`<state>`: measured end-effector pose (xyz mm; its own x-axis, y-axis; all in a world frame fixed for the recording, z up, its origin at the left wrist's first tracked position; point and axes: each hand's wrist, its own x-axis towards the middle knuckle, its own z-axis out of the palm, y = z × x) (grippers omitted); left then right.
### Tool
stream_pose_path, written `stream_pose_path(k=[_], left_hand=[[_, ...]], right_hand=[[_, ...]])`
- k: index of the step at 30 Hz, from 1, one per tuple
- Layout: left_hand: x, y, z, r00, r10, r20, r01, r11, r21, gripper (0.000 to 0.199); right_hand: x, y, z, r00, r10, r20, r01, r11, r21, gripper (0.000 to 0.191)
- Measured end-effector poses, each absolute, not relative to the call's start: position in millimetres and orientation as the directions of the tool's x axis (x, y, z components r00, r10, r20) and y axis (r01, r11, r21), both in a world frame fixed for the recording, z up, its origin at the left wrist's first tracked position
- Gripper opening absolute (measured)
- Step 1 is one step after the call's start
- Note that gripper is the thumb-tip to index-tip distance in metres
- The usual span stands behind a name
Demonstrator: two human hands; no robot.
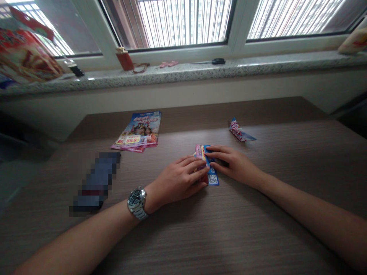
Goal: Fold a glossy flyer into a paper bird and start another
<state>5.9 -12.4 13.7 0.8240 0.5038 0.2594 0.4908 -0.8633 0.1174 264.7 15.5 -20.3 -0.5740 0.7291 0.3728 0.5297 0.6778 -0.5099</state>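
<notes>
A folded paper flyer (213,179), blue and pink with a QR code at its near corner, lies on the table in front of me. My left hand (183,175) rests palm down over its left part, fingers stretched out and close together, hiding much of the print. From the other side, my right hand (229,160) touches the flyer's blue part with spread fingertips. A silver watch (137,202) is on my left wrist. Beyond my right hand stands a small folded paper piece (239,131) with blue and red print.
A stack of printed flyers (140,131) lies at the back left of the wooden table (183,236). Nearer me is a pixelated dark phone-like object (97,179). On the stone windowsill (183,72) are a red lighter-like item (125,60), a dark-handled tool (218,61) and packaging (25,53).
</notes>
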Motion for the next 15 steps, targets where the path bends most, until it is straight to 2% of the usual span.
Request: stream_pose_path(k=[6,15], left_hand=[[4.1,-10.2,12.3,0.803,0.549,0.233,0.521,-0.836,0.173,0.044],[1.5,-7.4,11.0,0.701,0.673,0.236,0.659,-0.738,0.146,0.048]], right_hand=[[265.8,16.6,-19.5,-0.552,0.734,0.395,0.56,0.678,-0.476,0.031],[266.0,14.6,-14.9,-0.573,0.684,0.452,0.558,0.729,-0.396,0.023]])
